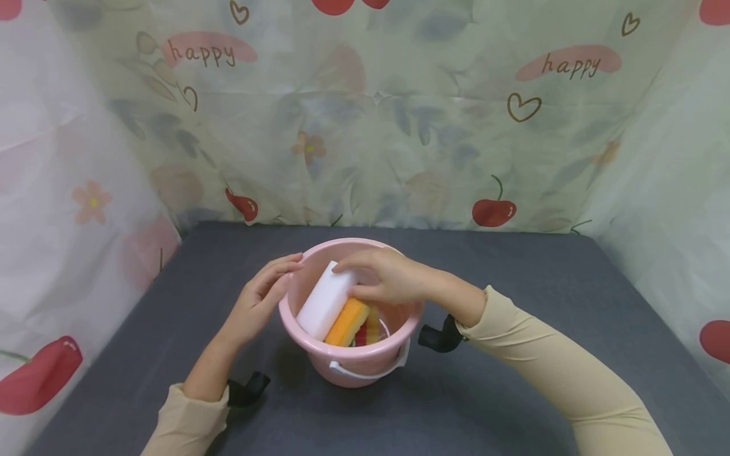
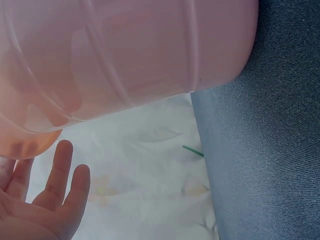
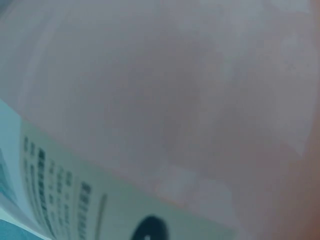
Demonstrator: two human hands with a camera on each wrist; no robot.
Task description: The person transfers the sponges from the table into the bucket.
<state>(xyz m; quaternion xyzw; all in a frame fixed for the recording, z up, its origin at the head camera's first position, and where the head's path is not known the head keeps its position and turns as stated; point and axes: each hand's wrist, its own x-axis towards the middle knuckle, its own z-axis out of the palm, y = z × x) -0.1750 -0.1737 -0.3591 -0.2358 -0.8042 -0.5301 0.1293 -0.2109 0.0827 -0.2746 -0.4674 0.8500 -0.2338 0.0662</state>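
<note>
A pink bucket point(image 1: 349, 375) with a white handle point(image 1: 371, 375) stands upright on the dark tabletop. Inside it, a white block point(image 1: 326, 303), like a foam sponge, leans along the left side. Beside that lies an orange-yellow sponge point(image 1: 346, 322), with a red and yellow item point(image 1: 366, 330) partly hidden under it. My right hand point(image 1: 393, 277) reaches over the rim and pinches the white block near its upper end. At the rim's left side, the fingers of my left hand point(image 1: 259, 304) touch the bucket, fairly straight; the left wrist view shows this hand point(image 2: 42, 200) beneath the rim.
The dark tabletop point(image 1: 490, 392) spreads around the bucket. Cloth printed with cherries and hearts point(image 1: 376, 126) hangs behind and at both sides. In the right wrist view, a blurred pink bucket wall with a printed label point(image 3: 65, 185) fills the picture.
</note>
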